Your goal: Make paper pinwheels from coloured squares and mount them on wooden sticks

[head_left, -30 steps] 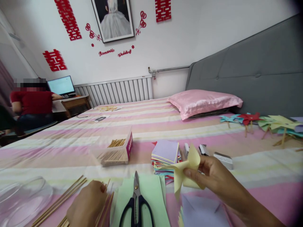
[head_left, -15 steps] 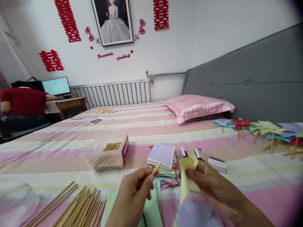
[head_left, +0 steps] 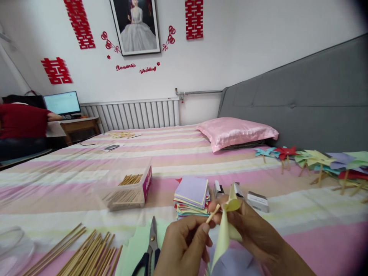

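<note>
Between the thumb and fingers of my left hand (head_left: 185, 243) is a thin wooden stick (head_left: 213, 214), its tip angled up to the right. My right hand (head_left: 248, 222) grips a folded pale yellow paper pinwheel (head_left: 222, 241), turned edge-on. The stick's tip is close behind the pinwheel's centre, beside my right fingertips; whether they touch I cannot tell. Below my hands lies purple paper (head_left: 235, 262), partly covered. To the left, dark-handled scissors (head_left: 153, 241) rest on light green paper (head_left: 135, 243). A stack of coloured paper squares (head_left: 192, 191) stands just beyond my hands.
Loose wooden sticks (head_left: 89, 255) lie at front left, near a clear plastic lid (head_left: 14, 249). A clear box of sticks (head_left: 126, 195) sits behind. Small boxes (head_left: 258, 201) and several finished pinwheels (head_left: 319, 158) are on the right. A pink pillow (head_left: 237, 132) lies farther back. A person in red (head_left: 23, 120) sits far left.
My left hand has moved right, bringing the stick up to the pinwheel. The scissors now show beside it. The view has shifted slightly.
</note>
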### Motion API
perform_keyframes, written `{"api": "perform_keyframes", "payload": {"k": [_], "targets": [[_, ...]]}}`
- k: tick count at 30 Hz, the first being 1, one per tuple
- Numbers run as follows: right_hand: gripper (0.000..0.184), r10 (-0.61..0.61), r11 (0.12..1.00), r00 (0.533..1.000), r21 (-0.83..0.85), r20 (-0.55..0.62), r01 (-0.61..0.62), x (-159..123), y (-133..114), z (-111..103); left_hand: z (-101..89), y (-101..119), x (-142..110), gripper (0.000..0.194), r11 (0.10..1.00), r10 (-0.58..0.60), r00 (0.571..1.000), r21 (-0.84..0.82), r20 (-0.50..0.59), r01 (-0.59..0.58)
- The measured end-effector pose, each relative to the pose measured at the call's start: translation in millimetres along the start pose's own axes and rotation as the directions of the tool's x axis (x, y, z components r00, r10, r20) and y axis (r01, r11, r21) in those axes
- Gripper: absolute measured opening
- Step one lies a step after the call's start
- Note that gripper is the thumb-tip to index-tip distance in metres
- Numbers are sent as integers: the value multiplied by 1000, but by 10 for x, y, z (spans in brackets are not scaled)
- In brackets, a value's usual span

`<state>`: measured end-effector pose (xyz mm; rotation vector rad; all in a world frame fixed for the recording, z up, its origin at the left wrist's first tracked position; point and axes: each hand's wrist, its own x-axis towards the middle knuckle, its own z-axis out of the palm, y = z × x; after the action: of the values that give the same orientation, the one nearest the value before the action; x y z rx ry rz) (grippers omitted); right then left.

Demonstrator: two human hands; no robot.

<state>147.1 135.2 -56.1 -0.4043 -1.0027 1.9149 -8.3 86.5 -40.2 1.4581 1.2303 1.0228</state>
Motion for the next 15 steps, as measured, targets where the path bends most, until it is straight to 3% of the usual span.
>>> {"api": "perform_keyframes", "payload": {"k": [4,9,15], "targets": [[20,-91,994,995,60,-46,93,-27,-52,-28,15,78,-53,36,999,-32,998,31,-46,33],[22,-148,988,987,43,-65,151,-32,-20,-28,66,120,-77,33,998,26,990,54,-139,-19],[20,-104,994,995,23,-4,104,12,70,-22,144,65,-51,33,998,38,982,-42,-183,-46]]}}
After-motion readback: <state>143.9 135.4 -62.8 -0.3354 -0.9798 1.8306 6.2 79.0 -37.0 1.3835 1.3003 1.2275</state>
